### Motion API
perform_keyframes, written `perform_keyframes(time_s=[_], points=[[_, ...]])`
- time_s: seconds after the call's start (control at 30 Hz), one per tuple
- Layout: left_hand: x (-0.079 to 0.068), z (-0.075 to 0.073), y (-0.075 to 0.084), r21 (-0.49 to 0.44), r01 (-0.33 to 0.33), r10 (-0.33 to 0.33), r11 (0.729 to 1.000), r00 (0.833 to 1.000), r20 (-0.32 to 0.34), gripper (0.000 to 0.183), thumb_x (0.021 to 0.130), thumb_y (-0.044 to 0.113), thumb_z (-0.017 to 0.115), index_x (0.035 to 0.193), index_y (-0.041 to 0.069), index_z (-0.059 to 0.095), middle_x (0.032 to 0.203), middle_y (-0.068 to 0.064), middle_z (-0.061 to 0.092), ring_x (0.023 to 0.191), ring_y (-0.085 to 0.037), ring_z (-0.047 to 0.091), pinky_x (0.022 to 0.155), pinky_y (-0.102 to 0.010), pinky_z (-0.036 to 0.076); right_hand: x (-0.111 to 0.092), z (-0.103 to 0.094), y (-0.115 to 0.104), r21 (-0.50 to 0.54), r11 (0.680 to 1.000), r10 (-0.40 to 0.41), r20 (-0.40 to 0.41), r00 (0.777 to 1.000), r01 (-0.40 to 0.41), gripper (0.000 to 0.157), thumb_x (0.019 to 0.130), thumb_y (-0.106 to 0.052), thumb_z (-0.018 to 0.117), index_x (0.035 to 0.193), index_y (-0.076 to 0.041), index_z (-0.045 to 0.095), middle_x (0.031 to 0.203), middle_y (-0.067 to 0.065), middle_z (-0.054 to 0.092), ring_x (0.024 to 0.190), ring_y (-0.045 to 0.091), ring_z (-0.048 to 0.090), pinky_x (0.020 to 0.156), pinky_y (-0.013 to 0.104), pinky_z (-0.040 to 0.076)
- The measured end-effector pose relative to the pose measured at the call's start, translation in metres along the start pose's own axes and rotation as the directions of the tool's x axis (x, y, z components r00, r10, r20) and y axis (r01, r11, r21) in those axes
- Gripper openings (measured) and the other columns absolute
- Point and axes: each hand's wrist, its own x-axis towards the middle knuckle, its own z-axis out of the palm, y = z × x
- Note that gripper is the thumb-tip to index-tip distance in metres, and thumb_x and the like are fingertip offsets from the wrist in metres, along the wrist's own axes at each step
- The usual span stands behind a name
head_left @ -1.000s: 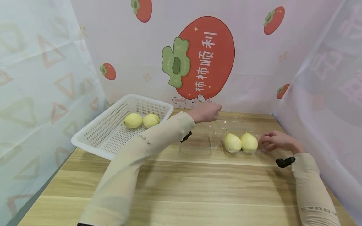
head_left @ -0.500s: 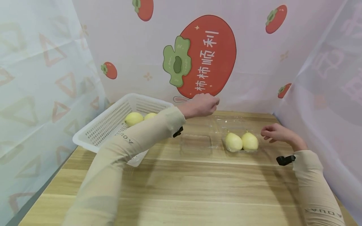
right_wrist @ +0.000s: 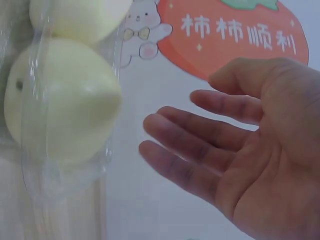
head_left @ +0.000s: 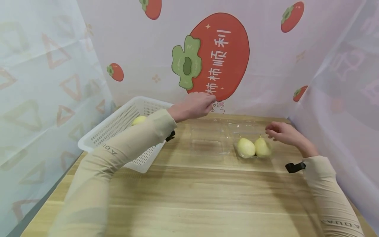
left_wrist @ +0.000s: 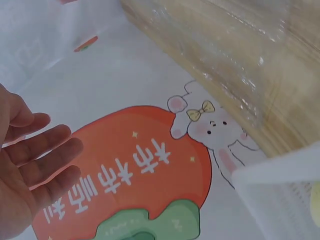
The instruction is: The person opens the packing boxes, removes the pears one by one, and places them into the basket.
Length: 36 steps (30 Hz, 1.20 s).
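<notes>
My left hand hangs in the air above the back of the table, between the white basket and the clear plastic boxes. Its fingers are loosely bent and hold nothing. My right hand hovers just right of two pale yellow pears, its relaxed fingers apart from them. The left pear and the right pear sit side by side in a clear plastic box. Left of it stands another clear plastic box with nothing in it.
One pale yellow pear shows in the basket at the left; my left arm covers much of the basket. Printed cloth walls enclose the wooden table at the back and both sides.
My left hand has moved left, away from the boxes and toward the basket. My right hand has lifted off the side of the pears' box and risen slightly.
</notes>
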Motion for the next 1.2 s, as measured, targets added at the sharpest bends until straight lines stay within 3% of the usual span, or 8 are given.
perform_keyframes(time_s=[0.27, 0.37, 0.73, 1.03, 1.2], points=[[-0.019, -0.021, -0.018, 0.0, 0.028, -0.028, 1.0, 0.997, -0.073, 0.028, 0.098, 0.013, 0.045, 0.121, 0.007, 0.061, 0.102, -0.009, 0.067, 0.088, -0.024, 0.064, 0.076, -0.037, 0.054, 0.005, 0.01, -0.017, -0.015, 1.0, -0.026, -0.027, 0.999, 0.025, 0.03, 0.102, -0.021, 0.052, 0.123, 0.0, 0.056, 0.112, 0.024, 0.069, 0.088, 0.028, 0.069, 0.067, 0.027, 0.056], [-0.026, -0.025, -0.028, -0.006, 0.056, -0.056, 0.998, 0.994, -0.094, 0.03, 0.097, 0.011, 0.043, 0.12, 0.006, 0.061, 0.106, -0.009, 0.068, 0.091, -0.024, 0.065, 0.079, -0.037, 0.055, 0.005, 0.015, -0.022, -0.034, 0.999, -0.028, -0.031, 0.999, 0.027, 0.03, 0.102, -0.021, 0.052, 0.124, -0.001, 0.056, 0.113, 0.023, 0.069, 0.091, 0.029, 0.069, 0.07, 0.031, 0.056], [-0.064, -0.019, -0.079, -0.012, 0.144, -0.143, 0.99, 0.972, -0.189, 0.03, 0.095, 0.012, 0.043, 0.118, 0.005, 0.063, 0.112, -0.014, 0.069, 0.099, -0.032, 0.066, 0.079, -0.046, 0.055, 0.016, 0.039, -0.03, -0.08, 0.987, -0.145, -0.037, 0.989, 0.142, 0.028, 0.1, -0.021, 0.056, 0.121, -0.003, 0.06, 0.112, 0.017, 0.069, 0.1, 0.03, 0.067, 0.081, 0.045, 0.056], [-0.095, -0.011, -0.115, -0.003, 0.275, -0.273, 0.961, 0.954, -0.126, 0.034, 0.096, 0.013, 0.043, 0.123, 0.002, 0.06, 0.115, -0.019, 0.066, 0.103, -0.035, 0.064, 0.085, -0.049, 0.054, 0.019, 0.053, -0.028, -0.064, 0.977, -0.206, -0.013, 0.978, 0.205, 0.035, 0.096, -0.022, 0.062, 0.122, 0.001, 0.059, 0.118, 0.024, 0.065, 0.104, 0.036, 0.066, 0.081, 0.046, 0.059], [-0.112, -0.008, -0.133, -0.014, 0.334, -0.333, 0.943, 0.936, -0.116, 0.035, 0.097, 0.015, 0.042, 0.125, 0.001, 0.058, 0.122, -0.021, 0.063, 0.108, -0.036, 0.063, 0.089, -0.05, 0.053, 0.02, 0.056, -0.03, -0.064, 0.974, -0.218, -0.007, 0.976, 0.217, 0.037, 0.096, -0.021, 0.062, 0.124, 0.003, 0.057, 0.121, 0.024, 0.063, 0.107, 0.04, 0.064, 0.083, 0.049, 0.058]])
